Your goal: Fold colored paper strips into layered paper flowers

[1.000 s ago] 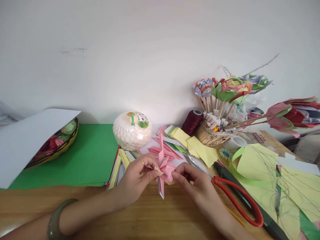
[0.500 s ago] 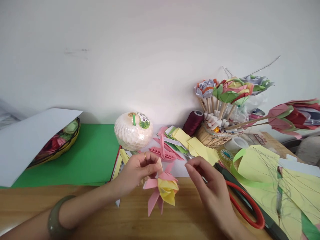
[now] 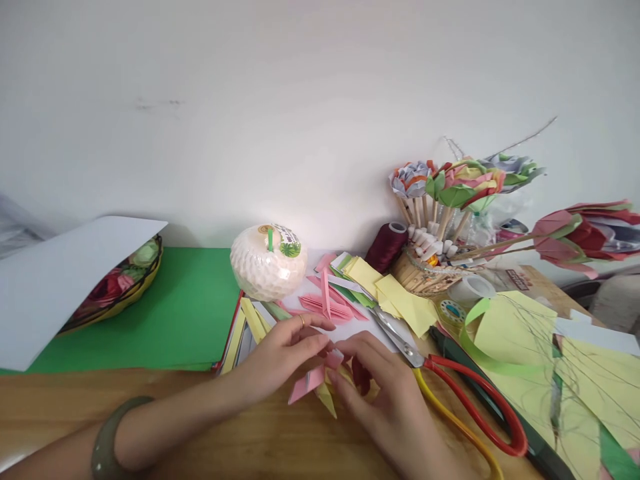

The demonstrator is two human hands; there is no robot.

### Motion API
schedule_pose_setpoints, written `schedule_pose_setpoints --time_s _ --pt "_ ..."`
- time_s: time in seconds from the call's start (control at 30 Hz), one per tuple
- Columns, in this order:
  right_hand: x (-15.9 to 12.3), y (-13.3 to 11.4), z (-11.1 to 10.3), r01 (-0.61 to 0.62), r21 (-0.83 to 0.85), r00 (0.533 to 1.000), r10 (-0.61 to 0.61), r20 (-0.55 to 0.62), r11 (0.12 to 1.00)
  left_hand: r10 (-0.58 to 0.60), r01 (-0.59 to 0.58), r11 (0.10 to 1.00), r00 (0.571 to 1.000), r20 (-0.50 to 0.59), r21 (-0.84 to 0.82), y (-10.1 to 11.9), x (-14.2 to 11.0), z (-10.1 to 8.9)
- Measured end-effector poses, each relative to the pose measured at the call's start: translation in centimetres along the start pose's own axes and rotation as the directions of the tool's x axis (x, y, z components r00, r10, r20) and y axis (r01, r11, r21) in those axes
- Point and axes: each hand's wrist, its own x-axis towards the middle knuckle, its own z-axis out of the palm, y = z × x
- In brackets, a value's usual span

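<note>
A folded paper flower (image 3: 313,381), pink with yellow petals, is between my two hands just above the wooden table (image 3: 250,440). My right hand (image 3: 383,387) curls round its right side, thumb and fingers closed on it and hiding much of it. At its upper left is my left hand (image 3: 287,357), thumb and fingertips closed at the petals; a ring and a green bangle show on this arm. Behind the hands lie folded pink paper strips (image 3: 327,307). Scissors (image 3: 415,360) with red and yellow handles lie beside my right hand.
A wrapped white fruit (image 3: 270,263) stands on a green folder (image 3: 195,300). Yellow paper squares (image 3: 405,297), a maroon thread spool (image 3: 386,247) and a basket (image 3: 420,275) of paper flowers are at the back right. White paper (image 3: 75,273) covers part of a bowl.
The flower turned to show its yellow centre while my right hand was off it. Now my right hand is back on it, and the flower is turned again, its pink petals pointing lower left.
</note>
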Motion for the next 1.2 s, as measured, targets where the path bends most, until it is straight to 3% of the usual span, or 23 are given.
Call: schedule_pose_setpoints --time_s 0.07,0.13,0.23,0.33,0.4,0.5,0.63,0.7,0.93,1.0,1.1,1.2 --pt "0.0 0.4 0.0 -0.033 -0.007 0.998 0.033 -0.053 0.999 0.123 -0.113 0.98 0.991 -0.051 0.162 0.3 -0.6 0.3" --pt "-0.1 0.6 0.0 -0.039 -0.01 0.995 0.038 -0.093 0.999 0.21 -0.168 0.901 0.976 -0.063 0.4 0.5 -1.1 0.6" --pt "-0.1 0.7 0.0 -0.007 0.022 0.994 0.01 -0.107 1.0 0.4 -0.318 0.78 0.916 -0.039 0.539 0.0 -1.3 0.7" --pt "0.0 0.7 -0.2 0.065 0.084 0.991 -0.055 -0.12 0.994 0.585 -0.466 0.659 0.811 -0.013 0.59 -0.7 -1.0 0.3" --pt "0.0 0.8 -0.3 0.114 0.059 0.985 -0.104 -0.139 0.992 0.634 -0.501 0.626 0.773 -0.017 0.597 -1.0 -0.9 0.0" --pt "-0.1 0.9 -0.3 0.184 -0.088 0.961 -0.198 -0.192 0.979 0.688 -0.54 0.572 0.725 -0.004 0.618 -1.2 -0.7 0.0" --pt "-0.4 1.1 -0.3 0.268 -0.264 0.911 -0.333 -0.243 0.927 0.817 -0.669 0.41 0.572 0.077 0.62 -1.3 -0.5 0.1" --pt "-0.4 1.1 -0.3 0.278 -0.311 0.9 -0.36 -0.245 0.909 0.843 -0.697 0.358 0.527 0.105 0.621 -1.4 -0.4 0.1" --pt "-0.4 1.0 -0.6 0.329 -0.395 0.873 -0.436 -0.22 0.858 0.86 -0.704 0.304 0.492 0.132 0.642 -1.5 -0.4 -0.1" --pt "-0.5 1.0 -0.7 0.345 -0.413 0.869 -0.453 -0.199 0.843 0.852 -0.701 0.316 0.506 0.134 0.639 -1.5 -0.4 -0.1" --pt "-0.6 1.3 -0.8 0.36 -0.438 0.869 -0.467 -0.162 0.824 0.811 -0.693 0.389 0.57 0.131 0.607 -1.4 -0.4 0.0" --pt "-0.5 1.7 -1.1 0.389 -0.396 0.878 -0.465 -0.115 0.832 0.727 -0.652 0.523 0.678 0.113 0.548 -1.0 -0.7 0.0"
